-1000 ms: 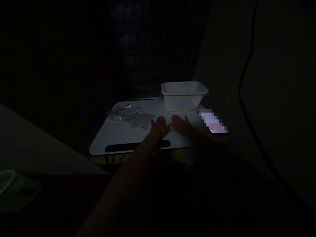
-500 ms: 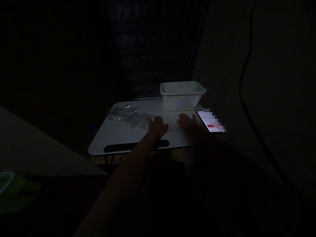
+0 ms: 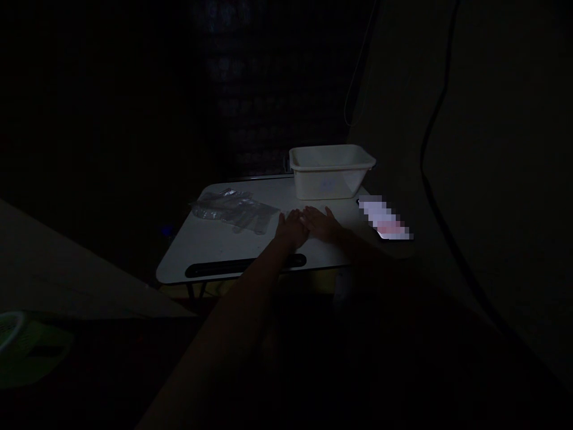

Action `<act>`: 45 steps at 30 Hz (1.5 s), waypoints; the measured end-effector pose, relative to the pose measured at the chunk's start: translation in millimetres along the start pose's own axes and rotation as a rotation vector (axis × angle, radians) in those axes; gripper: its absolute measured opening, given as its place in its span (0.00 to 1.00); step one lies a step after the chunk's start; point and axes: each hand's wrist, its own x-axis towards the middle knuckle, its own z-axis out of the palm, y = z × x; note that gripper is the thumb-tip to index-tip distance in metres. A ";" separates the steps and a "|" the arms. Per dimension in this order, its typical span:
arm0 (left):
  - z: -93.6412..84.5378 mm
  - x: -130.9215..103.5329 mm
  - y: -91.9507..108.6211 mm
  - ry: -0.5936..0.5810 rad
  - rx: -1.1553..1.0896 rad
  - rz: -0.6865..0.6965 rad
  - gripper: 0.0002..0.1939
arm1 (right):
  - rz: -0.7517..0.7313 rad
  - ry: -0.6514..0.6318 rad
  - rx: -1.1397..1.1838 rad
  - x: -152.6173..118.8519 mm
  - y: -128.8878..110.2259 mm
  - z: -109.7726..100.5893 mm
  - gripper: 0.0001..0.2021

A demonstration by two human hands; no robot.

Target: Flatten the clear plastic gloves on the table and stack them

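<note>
My left hand [image 3: 292, 229] lies palm down near the middle of a white folding table [image 3: 224, 243], fingers stretched out. Close against it, my right hand [image 3: 320, 224] is also flat, its fingertips meeting or overlapping the left fingers. Both hands look open. A pale, see-through patch shows just beyond the fingers; the dim light hides whether it is plastic. To the left of my left hand, a crumpled clear plastic bag [image 3: 235, 210] is spread on the tabletop. Behind the hands stands a white rectangular plastic tub [image 3: 330, 184].
A phone [image 3: 385, 221] with a lit, pixelated screen rests at the table's right edge. A black slot [image 3: 224, 266] runs along the front edge. A green basket [image 3: 40, 352] sits at the lower left. A dark cable [image 3: 432, 185] hangs along the right wall.
My right hand has moved left, from beside the phone to my left hand. My left hand has shifted slightly right. The bag and tub stay in place.
</note>
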 end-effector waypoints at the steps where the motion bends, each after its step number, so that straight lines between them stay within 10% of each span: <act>1: 0.2 0.5 -0.1 -0.015 0.001 -0.012 0.26 | -0.009 -0.001 -0.019 -0.9 1.1 0.3 0.23; 23: -0.1 -0.4 -4.5 -0.029 -0.002 -0.174 0.33 | 0.135 0.026 -0.136 -20.7 33.1 5.9 0.21; 45: 0.5 -1.7 -5.1 -0.042 0.006 -0.108 0.29 | 0.052 -0.011 -0.077 -2.2 3.7 3.9 0.23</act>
